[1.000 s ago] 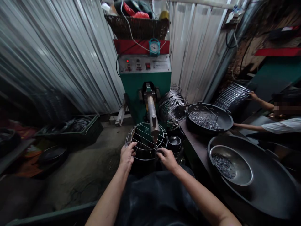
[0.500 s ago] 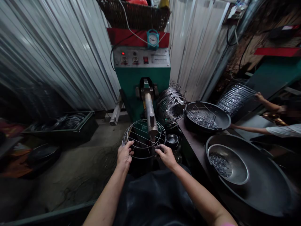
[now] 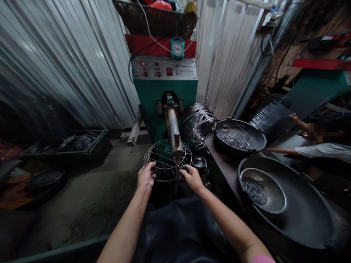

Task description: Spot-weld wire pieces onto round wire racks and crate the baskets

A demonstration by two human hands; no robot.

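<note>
Left hand [image 3: 146, 176]: thumb over the near-left edge of the rack [image 3: 164, 159], fingers curled beneath; pinching wire.
Right hand [image 3: 192, 177]: thumb and fingertips pressed together at the near-right edge; what lies between them is too small to tell.
Rack: round, two wire rings with cross wires; held between both hands, below the rod [image 3: 173, 128].
Tip [image 3: 177, 160]: the rod's lower end, over the near rim, just beside the right fingertips; contact cannot be told.
Change: a second ago the right fingertips sat lower and farther from the tip; now they are close in. Left grip is unchanged.
Meaning: rim and tip appear lined up; steadiness of both hands probably matters most here.
Machine [image 3: 153, 89]: green, red lamp lit.
Right side: coil [image 3: 197, 120]; pan [image 3: 257, 140] with wire pieces; bowl [image 3: 275, 195] with small metal parts, inside a larger pan [image 3: 304, 215].
Beyond: a co-worker's hand [image 3: 294, 117] at a wire stack [image 3: 270, 111].
</note>
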